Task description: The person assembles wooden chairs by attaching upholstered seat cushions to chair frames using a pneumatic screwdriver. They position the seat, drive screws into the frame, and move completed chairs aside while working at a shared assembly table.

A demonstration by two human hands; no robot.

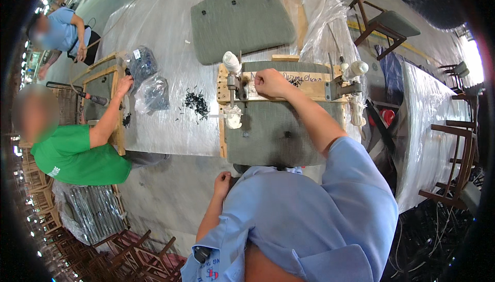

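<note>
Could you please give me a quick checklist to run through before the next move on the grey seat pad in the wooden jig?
1. Grey seat pad lies flat in the wooden jig: ok.
2. Right hand rests closed on the jig's top rail; what it grips: cannot tell.
3. Left hand is down by the person's body, off the pad and holding nothing visible: not ok if both hands are needed.
4. Toggle clamps engaged on the pad: cannot tell.
5. Loose black screws lie within reach on the plastic sheet: ok.
6. Co-worker's hand stays well away from the jig: ok.

Furniture workshop, seemingly — chair frames [454, 158].
</note>
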